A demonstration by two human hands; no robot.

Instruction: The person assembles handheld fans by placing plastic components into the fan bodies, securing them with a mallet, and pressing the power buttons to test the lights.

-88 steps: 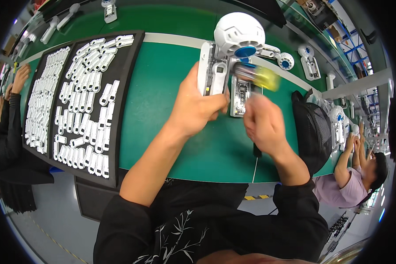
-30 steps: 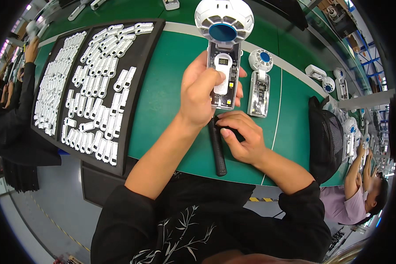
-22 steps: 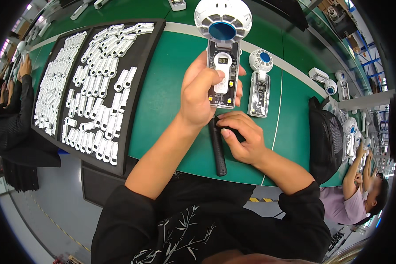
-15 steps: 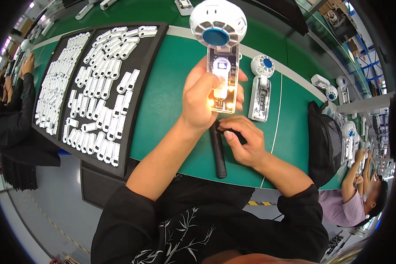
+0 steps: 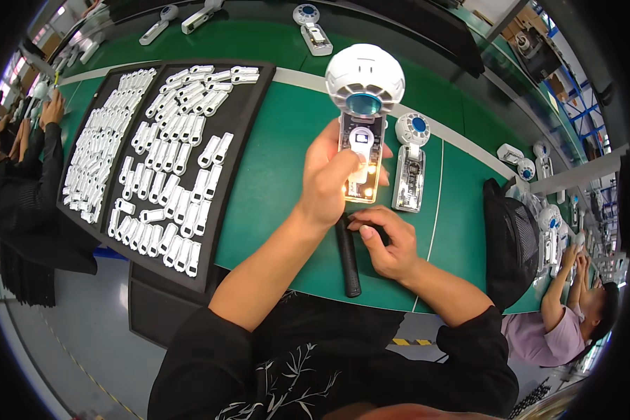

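Observation:
My left hand [image 5: 329,178] grips a small hand-held fan [image 5: 362,105] by its clear handle, holding it upright above the green table [image 5: 273,168]. The fan has a round white head with a blue centre, and orange lights glow in the handle's lower end. My right hand [image 5: 388,241] rests on the table just below the fan, fingers curled over the upper end of a black stick-shaped tool [image 5: 348,259] lying there. A second fan of the same kind [image 5: 411,164] lies flat right of the held one.
Two black trays [image 5: 241,140] full of several white plastic handle shells [image 5: 182,175] sit on the left. More fans [image 5: 311,24] lie along the far edge. A black cap [image 5: 514,245] lies at right. Other people work at left [image 5: 21,182] and right [image 5: 574,308].
Since 2.9 s ago my right hand left the fan and came down onto the black tool. The fan was raised upright, and orange lights came on in its handle about half a second ago.

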